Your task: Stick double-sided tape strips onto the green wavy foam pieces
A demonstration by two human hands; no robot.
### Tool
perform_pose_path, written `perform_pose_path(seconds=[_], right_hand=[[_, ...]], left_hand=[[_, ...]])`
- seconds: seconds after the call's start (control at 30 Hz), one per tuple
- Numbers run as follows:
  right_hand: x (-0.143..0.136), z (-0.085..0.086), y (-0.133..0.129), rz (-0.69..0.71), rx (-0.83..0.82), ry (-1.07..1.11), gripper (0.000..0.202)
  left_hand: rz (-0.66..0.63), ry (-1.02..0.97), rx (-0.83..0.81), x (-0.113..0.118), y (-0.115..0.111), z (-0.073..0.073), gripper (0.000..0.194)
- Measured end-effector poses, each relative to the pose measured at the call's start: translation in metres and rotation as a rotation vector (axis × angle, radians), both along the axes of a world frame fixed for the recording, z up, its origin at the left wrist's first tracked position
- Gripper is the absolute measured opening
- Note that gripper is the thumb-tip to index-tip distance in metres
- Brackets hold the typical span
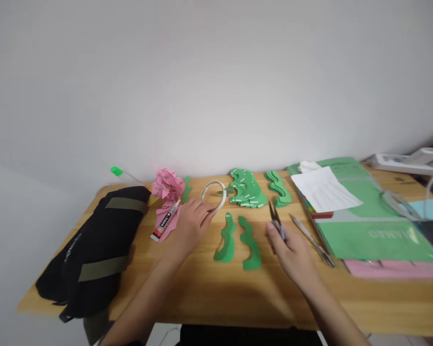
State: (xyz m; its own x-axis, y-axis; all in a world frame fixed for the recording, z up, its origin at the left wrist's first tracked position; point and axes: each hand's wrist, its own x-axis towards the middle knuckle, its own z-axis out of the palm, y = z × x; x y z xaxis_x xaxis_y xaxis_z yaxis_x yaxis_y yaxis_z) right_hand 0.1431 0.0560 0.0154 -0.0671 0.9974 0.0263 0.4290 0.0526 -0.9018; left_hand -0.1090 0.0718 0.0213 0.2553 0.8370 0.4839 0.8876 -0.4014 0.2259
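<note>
My left hand (195, 218) is closed on the edge of a white roll of tape (223, 194), held up off the table. In my right hand (290, 247) is a small pair of scissors (276, 218) with dark blades pointing away from me and slightly parted. Between my hands lie two wavy green paper strips, a left one (228, 240) with a white piece near its top and a right one (250, 245). Behind them is a pile of green strips (248, 187) with white tape bits, beside a neater green stack (278, 187).
On the left are a black pouch (97, 245), pink crumpled paper (168, 183) and a glue tube (165, 221). Metal tweezers (312, 240) lie right of my right hand. Farther right, a white sheet (324, 188) rests on a green folder (378, 235). A wall (216, 86) stands behind.
</note>
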Motion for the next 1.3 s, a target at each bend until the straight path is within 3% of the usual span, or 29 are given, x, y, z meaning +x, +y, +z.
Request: perform_pose_path(seconds=[0.1, 0.23, 0.4, 0.57, 0.8, 0.97, 1.13, 1.3], right_hand=[[-0.02, 0.0, 0.022, 0.056, -0.134, 0.191, 0.049], [-0.037, -0.004, 0.06, 0.024, -0.134, 0.207, 0.043], [-0.051, 0.009, 0.099, 0.159, -0.177, 0.247, 0.045], [-0.06, 0.024, 0.116, 0.273, -0.249, 0.258, 0.049], [-0.061, 0.023, 0.147, 0.231, -0.303, 0.128, 0.037], [-0.065, 0.023, 0.17, 0.118, -0.283, -0.027, 0.031], [-0.06, 0.032, 0.158, 0.063, -0.174, -0.092, 0.029], [-0.053, 0.042, 0.111, 0.216, -0.199, -0.047, 0.036]], left_hand=[[-0.018, -0.021, 0.033, 0.0, 0.007, -0.012, 0.022], [-0.057, -0.047, 0.054, -0.006, 0.014, -0.024, 0.022], [-0.087, -0.055, 0.071, -0.009, 0.009, -0.02, 0.023], [-0.055, -0.043, 0.083, -0.018, 0.005, -0.013, 0.02], [0.014, -0.026, 0.086, -0.034, -0.008, -0.015, 0.016], [0.004, -0.076, 0.058, -0.031, -0.014, -0.019, 0.016], [-0.019, -0.207, 0.033, -0.019, -0.018, -0.02, 0.013], [-0.03, -0.341, 0.019, -0.006, -0.027, -0.014, 0.011]])
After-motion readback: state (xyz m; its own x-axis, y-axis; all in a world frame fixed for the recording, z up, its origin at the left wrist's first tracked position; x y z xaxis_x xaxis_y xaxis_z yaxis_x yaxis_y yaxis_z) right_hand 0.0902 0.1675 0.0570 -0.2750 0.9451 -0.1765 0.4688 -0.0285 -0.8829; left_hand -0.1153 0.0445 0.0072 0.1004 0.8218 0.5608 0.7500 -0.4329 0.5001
